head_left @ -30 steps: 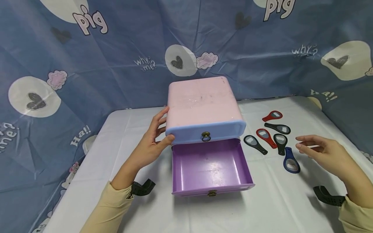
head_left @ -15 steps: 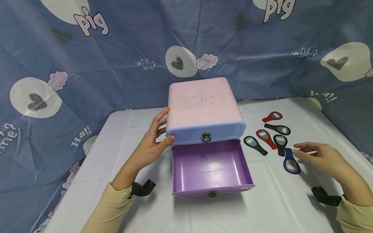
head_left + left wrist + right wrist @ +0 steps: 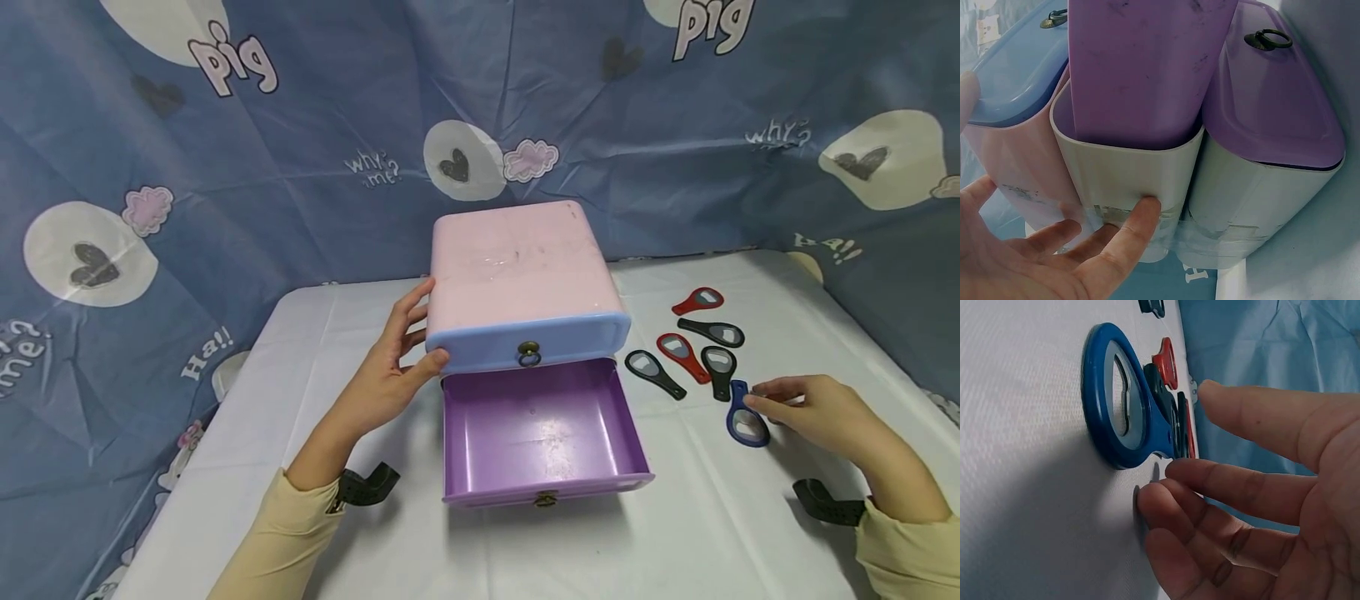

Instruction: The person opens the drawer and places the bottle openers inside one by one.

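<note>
A pink drawer box [image 3: 517, 258] stands mid-table with its blue upper drawer [image 3: 495, 350] closed and its purple lower drawer [image 3: 540, 425] pulled out and empty. My left hand [image 3: 408, 333] rests flat against the box's left side, thumb on the blue front corner. The left wrist view shows its straight fingers [image 3: 1141, 212] touching the box wall [image 3: 1129, 169]. My right hand [image 3: 759, 396] lies on the table with its fingertips at the handle of a blue bottle opener [image 3: 746, 423]. In the right wrist view the fingers [image 3: 1222, 487] are beside the blue opener [image 3: 1122, 394], not curled round it.
Several red and black bottle openers [image 3: 681, 354] lie right of the box, just beyond the blue one. The white table cloth [image 3: 675, 517] ends near the right hand. A blue patterned cloth [image 3: 300, 167] hangs behind and at both sides.
My right hand has come down and moved left, from hovering above the table to touching the blue opener. The left hand and the box have stayed still.
</note>
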`<state>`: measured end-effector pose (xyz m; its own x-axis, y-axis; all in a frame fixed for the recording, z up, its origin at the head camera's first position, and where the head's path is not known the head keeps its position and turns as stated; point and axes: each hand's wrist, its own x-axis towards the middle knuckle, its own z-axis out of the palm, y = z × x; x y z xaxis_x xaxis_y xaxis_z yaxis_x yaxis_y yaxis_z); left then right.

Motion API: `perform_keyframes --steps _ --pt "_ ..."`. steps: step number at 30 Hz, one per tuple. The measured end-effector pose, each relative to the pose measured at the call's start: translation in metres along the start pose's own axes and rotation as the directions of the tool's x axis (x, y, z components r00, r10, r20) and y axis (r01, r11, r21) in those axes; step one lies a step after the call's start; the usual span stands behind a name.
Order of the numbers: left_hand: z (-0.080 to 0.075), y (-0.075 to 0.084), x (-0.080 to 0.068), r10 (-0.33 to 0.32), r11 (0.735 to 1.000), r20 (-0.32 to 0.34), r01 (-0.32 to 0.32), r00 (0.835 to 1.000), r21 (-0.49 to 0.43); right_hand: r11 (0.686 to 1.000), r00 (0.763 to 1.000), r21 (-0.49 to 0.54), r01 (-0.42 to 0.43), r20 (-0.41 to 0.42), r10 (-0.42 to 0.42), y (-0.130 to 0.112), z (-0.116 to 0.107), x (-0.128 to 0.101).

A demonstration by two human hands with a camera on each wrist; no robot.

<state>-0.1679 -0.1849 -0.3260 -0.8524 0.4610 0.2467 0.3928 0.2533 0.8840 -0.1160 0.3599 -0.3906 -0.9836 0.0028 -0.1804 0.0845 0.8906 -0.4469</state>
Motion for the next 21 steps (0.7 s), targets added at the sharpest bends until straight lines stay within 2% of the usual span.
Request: perform_keyframes --steps 11,18,21 --pt "0.000 -0.002 0.001 -0.001 1.000 -0.001 0.001 1.000 0.006 0.999 0.999 -0.017 -0.050 0.011 0.050 -0.001 0.002 0.001" --pt "0.001 -0.001 0.001 -0.006 1.000 -0.001 0.006 1.000 0.011 0.998 0.998 -0.010 -0.055 0.034 0.055 -0.009 0.004 0.000" --pt "0.001 -0.001 0.000 -0.008 1.000 -0.004 0.008 1.000 0.009 0.998 0.999 -0.028 -0.050 0.019 0.050 -0.013 0.006 0.000"
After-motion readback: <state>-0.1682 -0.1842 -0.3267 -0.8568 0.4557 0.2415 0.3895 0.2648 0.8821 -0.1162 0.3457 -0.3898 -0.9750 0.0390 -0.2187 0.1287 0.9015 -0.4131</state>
